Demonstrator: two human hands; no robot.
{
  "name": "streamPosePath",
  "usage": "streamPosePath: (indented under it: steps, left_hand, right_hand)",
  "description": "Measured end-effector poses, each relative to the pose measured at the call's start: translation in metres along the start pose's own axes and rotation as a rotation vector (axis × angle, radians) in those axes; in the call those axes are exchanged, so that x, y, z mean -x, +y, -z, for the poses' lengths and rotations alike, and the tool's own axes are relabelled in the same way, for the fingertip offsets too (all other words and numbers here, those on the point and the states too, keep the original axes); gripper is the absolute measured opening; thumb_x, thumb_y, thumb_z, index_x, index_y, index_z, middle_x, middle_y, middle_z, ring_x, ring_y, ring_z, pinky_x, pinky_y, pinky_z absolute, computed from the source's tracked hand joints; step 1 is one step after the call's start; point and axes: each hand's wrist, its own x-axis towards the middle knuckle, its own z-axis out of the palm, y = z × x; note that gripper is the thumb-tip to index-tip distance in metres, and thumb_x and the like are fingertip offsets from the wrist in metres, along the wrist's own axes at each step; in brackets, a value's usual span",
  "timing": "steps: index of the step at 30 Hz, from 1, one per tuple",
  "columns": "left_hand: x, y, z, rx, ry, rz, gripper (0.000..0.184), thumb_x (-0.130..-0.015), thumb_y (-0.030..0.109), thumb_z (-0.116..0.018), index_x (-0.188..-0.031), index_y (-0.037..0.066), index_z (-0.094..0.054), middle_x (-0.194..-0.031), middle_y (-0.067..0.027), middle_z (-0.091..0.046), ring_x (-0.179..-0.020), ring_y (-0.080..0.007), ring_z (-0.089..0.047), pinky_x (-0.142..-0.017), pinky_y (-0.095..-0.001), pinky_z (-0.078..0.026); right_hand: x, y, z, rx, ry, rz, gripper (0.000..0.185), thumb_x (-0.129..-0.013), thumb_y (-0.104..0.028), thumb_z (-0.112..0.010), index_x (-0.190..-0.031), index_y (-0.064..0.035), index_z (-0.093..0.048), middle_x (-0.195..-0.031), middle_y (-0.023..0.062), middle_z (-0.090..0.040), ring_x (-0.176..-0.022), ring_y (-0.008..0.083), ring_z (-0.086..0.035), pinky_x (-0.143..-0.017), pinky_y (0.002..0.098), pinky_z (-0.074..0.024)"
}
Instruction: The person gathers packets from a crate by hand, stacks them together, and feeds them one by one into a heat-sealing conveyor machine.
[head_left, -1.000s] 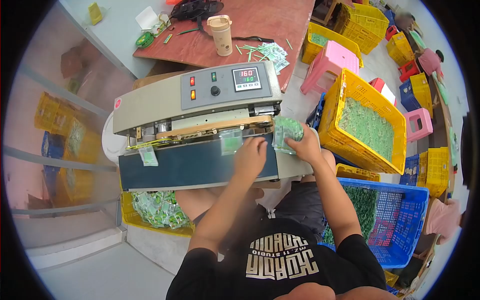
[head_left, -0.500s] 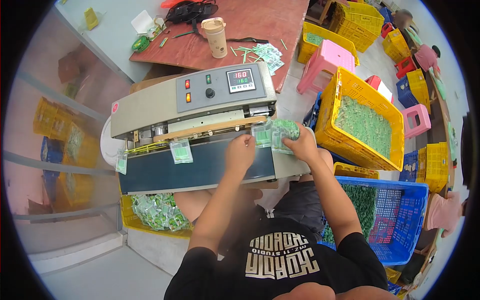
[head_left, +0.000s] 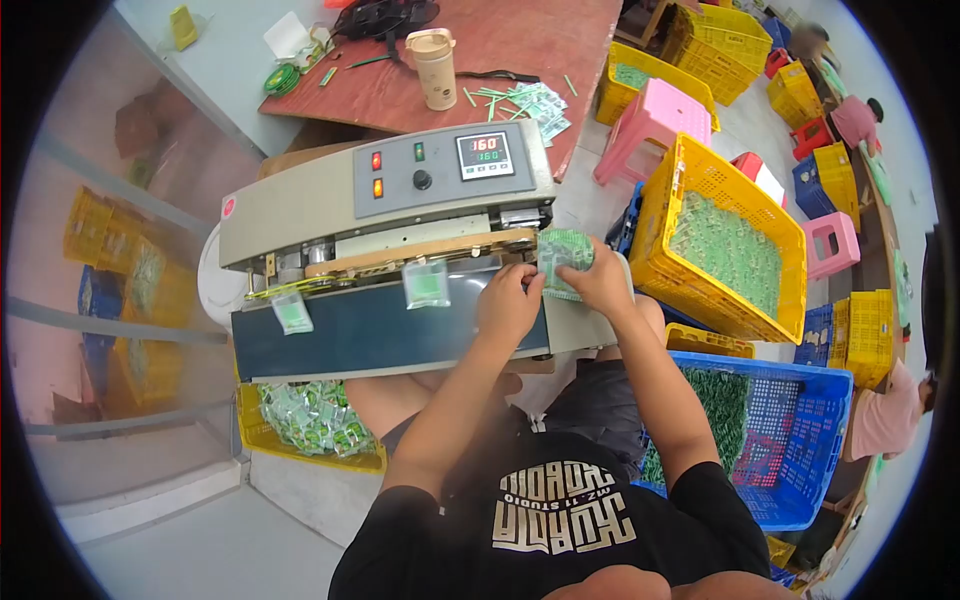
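Observation:
My right hand [head_left: 600,282] grips a stack of small clear packets with green contents [head_left: 563,258] at the right end of a band sealing machine [head_left: 300,205]. My left hand [head_left: 508,300] is closed, thumb and fingertips pinched at the left edge of that stack, apparently on one packet; the fingers partly hide it. Two packets hang by their top edges from the machine's belt: one in the middle [head_left: 427,285], one near the left end [head_left: 293,313]. Below them lies the dark conveyor bed [head_left: 370,340]. The display [head_left: 484,153] on the control panel reads 160.
A yellow crate of packets [head_left: 315,420] sits below the machine's left end. At right stand a yellow crate of green pieces [head_left: 725,250], a blue crate [head_left: 790,440] and a pink stool [head_left: 660,110]. A beige cup [head_left: 433,75] and loose packets [head_left: 543,108] lie on the red table.
The hanging packets have moved left along the machine, and the one at the far left end is gone from it. My left hand has shifted right to the stack's edge.

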Motion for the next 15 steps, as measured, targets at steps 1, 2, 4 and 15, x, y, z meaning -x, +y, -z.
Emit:
streamPosePath:
  steps: [1,2,4,15]
  left_hand:
    - [-0.003,0.001,-0.002,0.006,-0.002,-0.010,0.021,-0.093,0.027,-0.072,-0.097,0.006,-0.073,-0.094,-0.0115,-0.074,-0.089,-0.0342,-0.071,-0.076,-0.0434,-0.056]
    - [-0.006,0.001,-0.003,0.003,-0.005,0.010,0.021,-0.093,0.026,-0.071,-0.095,0.006,-0.074,-0.092,-0.0122,-0.074,-0.087,-0.0347,-0.071,-0.076,-0.0441,-0.056]
    - [-0.007,0.002,0.002,-0.019,-0.008,0.072,0.021,-0.093,0.026,-0.069,-0.091,0.005,-0.074,-0.090,-0.0148,-0.075,-0.085,-0.0363,-0.071,-0.076,-0.0461,-0.056]
    - [0.004,-0.044,0.048,-0.135,0.088,0.160,0.023,-0.093,0.029,-0.071,-0.096,0.007,-0.074,-0.093,-0.0140,-0.076,-0.087,-0.0357,-0.072,-0.075,-0.0460,-0.056]
  right_hand:
    - [0.000,-0.004,0.001,0.042,0.002,-0.013,0.046,-0.078,-0.015,-0.083,-0.120,-0.0006,-0.068,-0.096,0.0144,-0.075,-0.087,0.0243,-0.073,-0.082,0.0356,-0.0559]
    - [0.000,0.000,0.000,0.015,0.007,0.019,0.047,-0.078,-0.015,-0.083,-0.120,-0.0004,-0.068,-0.096,0.0143,-0.075,-0.086,0.0234,-0.073,-0.081,0.0353,-0.0561]
    - [0.000,0.001,0.003,-0.003,-0.001,0.005,0.046,-0.078,-0.015,-0.083,-0.119,-0.0003,-0.068,-0.095,0.0138,-0.075,-0.085,0.0229,-0.073,-0.080,0.0350,-0.0561]
    - [-0.002,0.005,-0.001,-0.073,-0.042,-0.045,0.041,-0.080,-0.011,-0.081,-0.118,0.0000,-0.069,-0.095,0.0101,-0.076,-0.082,0.0176,-0.071,-0.080,0.0326,-0.0559]
